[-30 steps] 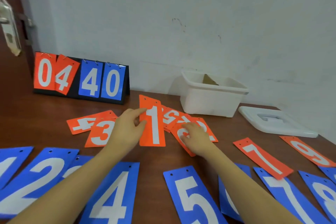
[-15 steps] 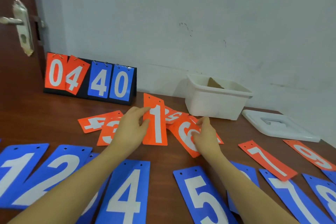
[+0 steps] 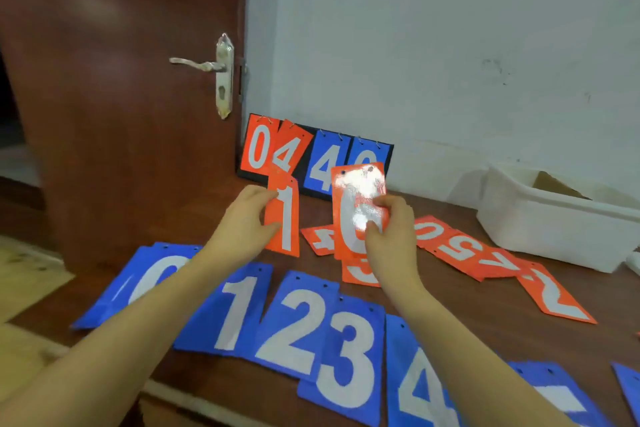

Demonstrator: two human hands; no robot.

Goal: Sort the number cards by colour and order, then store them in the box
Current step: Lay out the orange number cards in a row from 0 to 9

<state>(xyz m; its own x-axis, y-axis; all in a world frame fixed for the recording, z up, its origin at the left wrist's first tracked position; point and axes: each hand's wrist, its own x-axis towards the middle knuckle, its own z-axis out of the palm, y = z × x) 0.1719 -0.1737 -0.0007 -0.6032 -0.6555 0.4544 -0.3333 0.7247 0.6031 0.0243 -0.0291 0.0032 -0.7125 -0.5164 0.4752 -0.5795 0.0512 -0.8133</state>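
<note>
My left hand (image 3: 242, 225) holds the orange 1 card (image 3: 284, 218) upright above the table. My right hand (image 3: 389, 232) grips the orange 6 card (image 3: 358, 198), lifted and glaring with reflected light. Several orange cards lie behind and to the right, among them a 4 (image 3: 320, 239), a 5 (image 3: 460, 248) and a 7 (image 3: 550, 295). Blue cards lie in a front row: 0 (image 3: 152, 279), 1 (image 3: 239, 309), 2 (image 3: 301, 326), 3 (image 3: 346, 357), 4 (image 3: 419, 388). The white box (image 3: 554, 222) stands open at the back right.
A small flip scoreboard (image 3: 311, 156) showing 04 in orange and 40 in blue stands against the wall. A brown door (image 3: 121, 80) with a metal handle (image 3: 207, 66) is on the left. The table's front edge (image 3: 194, 402) runs under my arms.
My right hand has picked the orange 6 card up off the pile and raised it. My left hand still holds the 1. The view has swung left, bringing the door into sight.
</note>
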